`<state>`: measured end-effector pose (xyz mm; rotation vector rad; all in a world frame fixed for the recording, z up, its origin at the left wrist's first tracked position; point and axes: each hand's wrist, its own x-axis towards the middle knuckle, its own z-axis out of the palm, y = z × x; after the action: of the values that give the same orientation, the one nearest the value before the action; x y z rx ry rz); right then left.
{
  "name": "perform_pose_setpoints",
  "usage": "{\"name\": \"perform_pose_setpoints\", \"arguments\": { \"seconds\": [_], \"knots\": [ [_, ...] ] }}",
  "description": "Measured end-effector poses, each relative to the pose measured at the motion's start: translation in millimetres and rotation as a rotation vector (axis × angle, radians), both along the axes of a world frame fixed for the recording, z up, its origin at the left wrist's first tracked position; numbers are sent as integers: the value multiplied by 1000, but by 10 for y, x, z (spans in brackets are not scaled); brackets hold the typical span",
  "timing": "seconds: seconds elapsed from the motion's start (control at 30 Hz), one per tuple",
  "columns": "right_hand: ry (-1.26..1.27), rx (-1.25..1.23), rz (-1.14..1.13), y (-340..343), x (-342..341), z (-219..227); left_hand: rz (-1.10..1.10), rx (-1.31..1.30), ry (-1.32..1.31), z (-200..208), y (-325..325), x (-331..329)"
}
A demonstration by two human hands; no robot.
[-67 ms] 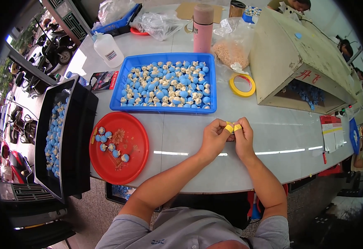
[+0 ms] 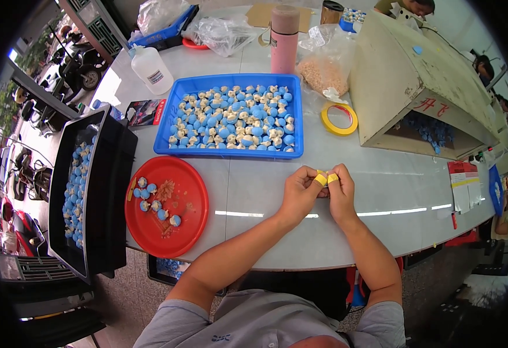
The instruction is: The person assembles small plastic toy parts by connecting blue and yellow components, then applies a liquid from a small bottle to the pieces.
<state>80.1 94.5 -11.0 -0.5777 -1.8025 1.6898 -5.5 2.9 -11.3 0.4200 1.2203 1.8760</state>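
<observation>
Around the blue tray [image 2: 231, 152]: red dish [image 2: 189, 232] front-left; yellow tape [image 2: 340, 131] right. Left hand [image 2: 299, 190] and right hand [image 2: 341, 196] meet front-right, fingertips pinched (contents unclear).

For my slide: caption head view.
Left hand and right hand meet, yellow-wrapped thumbs together, near a blue tray and a red plate.

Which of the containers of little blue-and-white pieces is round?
The red dish, left of the left hand. Its rim is circular, while the blue tray and black bin have straight sides and corners.
</observation>
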Motion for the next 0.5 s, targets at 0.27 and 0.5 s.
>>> {"name": "perform_pose_setpoints", "arguments": {
  "seconds": [0.27, 0.5],
  "knots": [
    [-21, 26, 18, 4, 9, 0, 3, 9, 3, -36, 10, 1],
    [-22, 29, 16, 15, 21, -20, -4, 12, -1, -17, 9, 3]
  ]
}}
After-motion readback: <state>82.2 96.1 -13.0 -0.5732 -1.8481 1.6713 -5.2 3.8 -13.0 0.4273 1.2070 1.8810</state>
